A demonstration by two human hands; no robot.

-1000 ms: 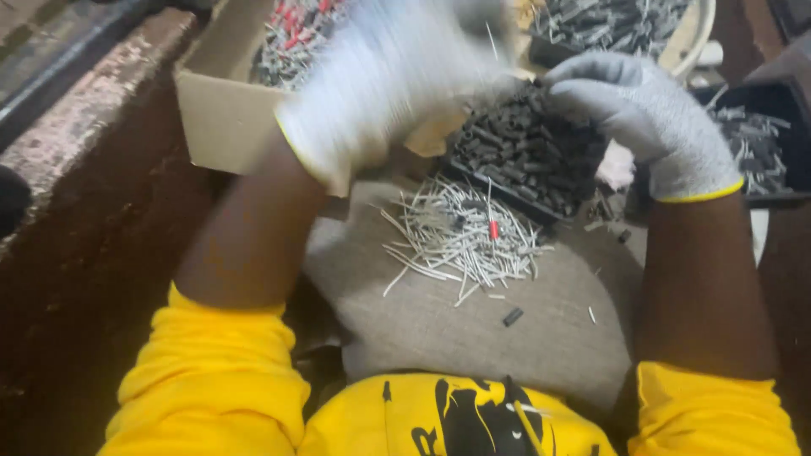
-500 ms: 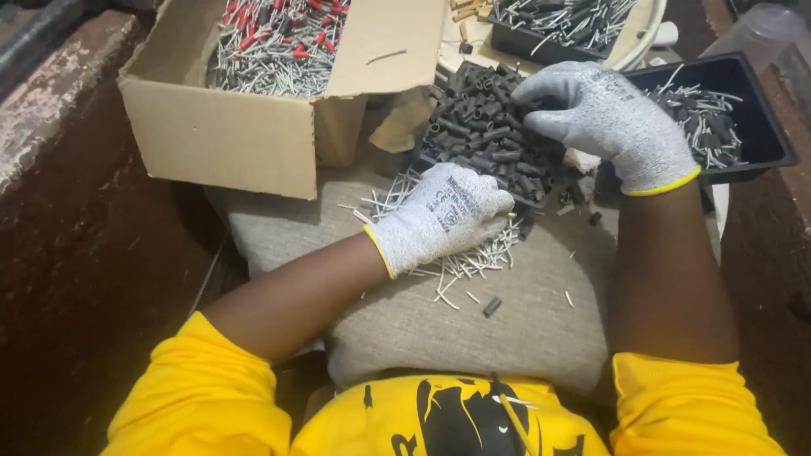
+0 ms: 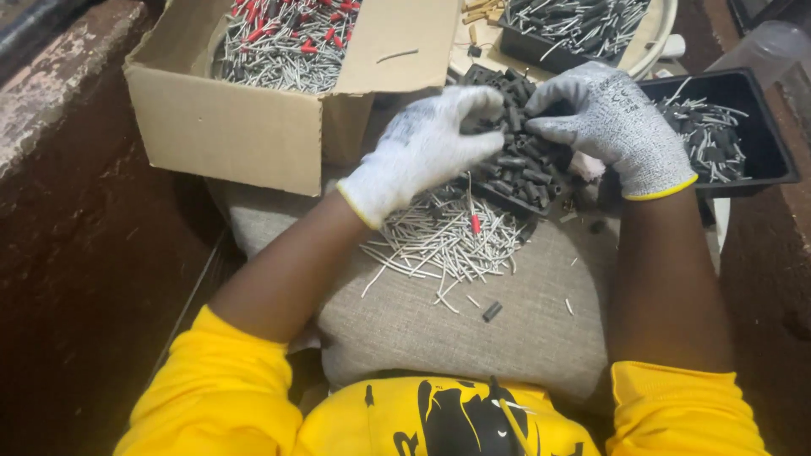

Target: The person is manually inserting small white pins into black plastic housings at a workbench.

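Curled gloved hands, left (image 3: 427, 148) and right (image 3: 612, 122), on black tubes (image 3: 519, 160); cardboard box (image 3: 253, 118) alongside.

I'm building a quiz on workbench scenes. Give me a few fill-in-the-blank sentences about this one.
1. Both hands, left hand and right hand, wear ____.
2. They reach into a pile of small ____ tubes.
3. The cardboard box holds thin metal pins, some with ____ ends.

Missing words: gloves; black; red

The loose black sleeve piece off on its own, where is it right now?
In the head view the loose black sleeve piece lies on the grey cushion, just below the pile of thin metal pins, between the person's forearms.
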